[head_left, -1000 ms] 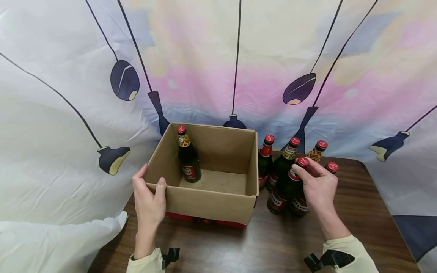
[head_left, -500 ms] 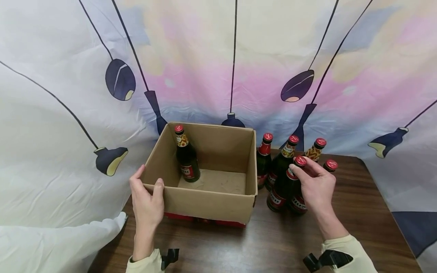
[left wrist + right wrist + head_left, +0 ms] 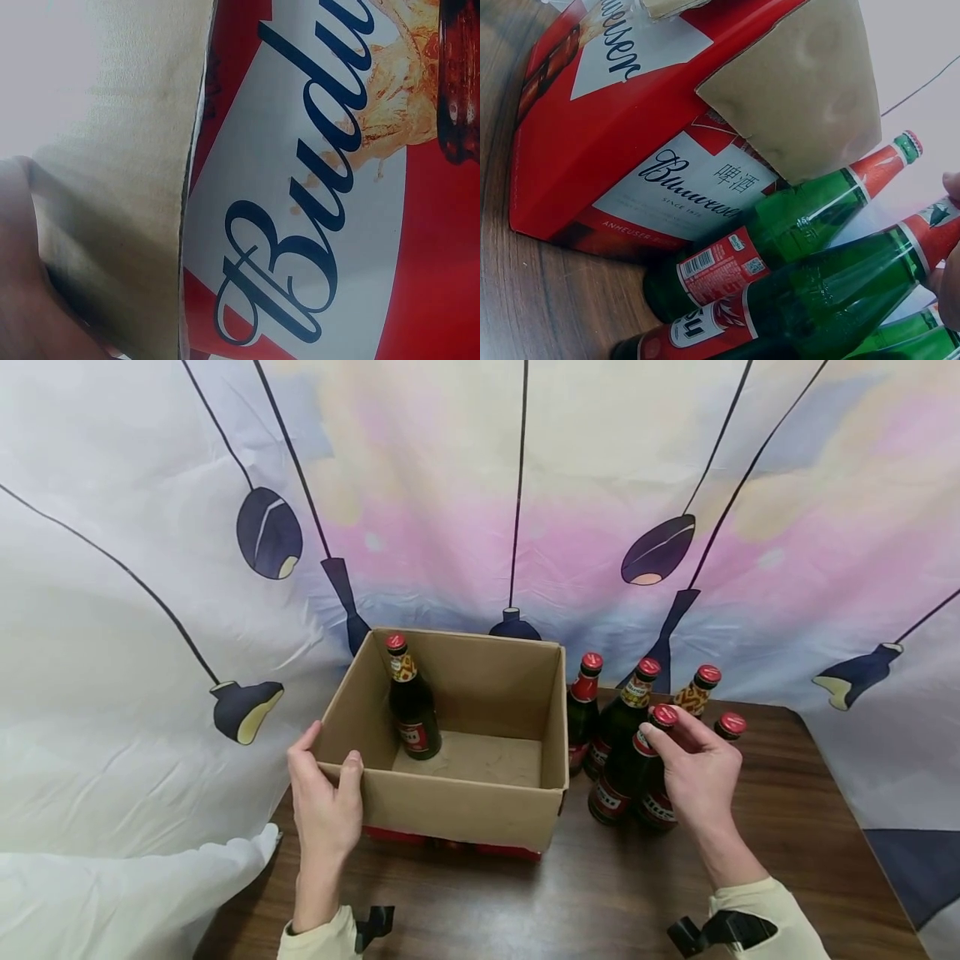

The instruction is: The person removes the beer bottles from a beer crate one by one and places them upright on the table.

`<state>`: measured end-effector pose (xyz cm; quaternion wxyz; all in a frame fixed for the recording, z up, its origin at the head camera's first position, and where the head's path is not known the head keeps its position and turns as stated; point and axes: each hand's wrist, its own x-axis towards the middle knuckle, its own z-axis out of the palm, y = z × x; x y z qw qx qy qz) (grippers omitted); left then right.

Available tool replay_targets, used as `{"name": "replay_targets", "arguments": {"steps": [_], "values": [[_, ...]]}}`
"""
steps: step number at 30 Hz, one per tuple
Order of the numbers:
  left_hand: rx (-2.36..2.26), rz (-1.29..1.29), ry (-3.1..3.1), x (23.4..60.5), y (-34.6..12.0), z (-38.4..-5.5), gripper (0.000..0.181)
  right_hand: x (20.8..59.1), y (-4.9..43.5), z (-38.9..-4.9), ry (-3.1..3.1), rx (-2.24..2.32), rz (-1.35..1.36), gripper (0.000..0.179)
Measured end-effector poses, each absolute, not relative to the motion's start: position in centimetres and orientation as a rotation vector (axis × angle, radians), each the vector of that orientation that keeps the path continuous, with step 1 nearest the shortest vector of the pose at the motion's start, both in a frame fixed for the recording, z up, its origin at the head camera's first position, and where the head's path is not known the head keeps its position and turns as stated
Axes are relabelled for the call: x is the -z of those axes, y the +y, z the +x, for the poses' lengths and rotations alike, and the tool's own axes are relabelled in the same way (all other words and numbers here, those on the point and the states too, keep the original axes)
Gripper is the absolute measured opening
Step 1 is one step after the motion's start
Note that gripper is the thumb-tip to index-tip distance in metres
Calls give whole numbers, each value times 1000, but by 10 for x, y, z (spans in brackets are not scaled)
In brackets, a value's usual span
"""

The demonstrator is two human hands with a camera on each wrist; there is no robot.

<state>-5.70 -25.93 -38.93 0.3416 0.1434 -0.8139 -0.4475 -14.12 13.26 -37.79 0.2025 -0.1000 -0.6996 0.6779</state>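
Note:
My left hand (image 3: 325,806) grips the near left corner of a cardboard box (image 3: 465,810), thumb over the folded-out front flap. The left wrist view has the box's red and white printed side (image 3: 247,180) close up. Inside the box, toward its left wall, stands one dark beer bottle (image 3: 414,714) with a red cap. To the right of the box, my right hand (image 3: 705,772) pinches the neck of another beer bottle (image 3: 617,783) just under its cap. In the right wrist view this green bottle (image 3: 832,296) crosses the foreground, its base partly cut off.
Several more beer bottles stand close around the held one: a red-necked bottle (image 3: 582,714) beside the box's right wall, and a patterned-neck bottle (image 3: 633,697) behind. The brown wooden table (image 3: 780,793) ends at a printed cloth backdrop (image 3: 450,485). White cloth (image 3: 142,893) hangs at left.

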Motion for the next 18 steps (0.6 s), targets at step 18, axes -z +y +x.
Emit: {"name": "replay_targets", "arguments": {"steps": [18], "values": [[1155,353,-2112,390,-260,-57,62,336,135,-139,-1860,-1961,-127,42]]}}
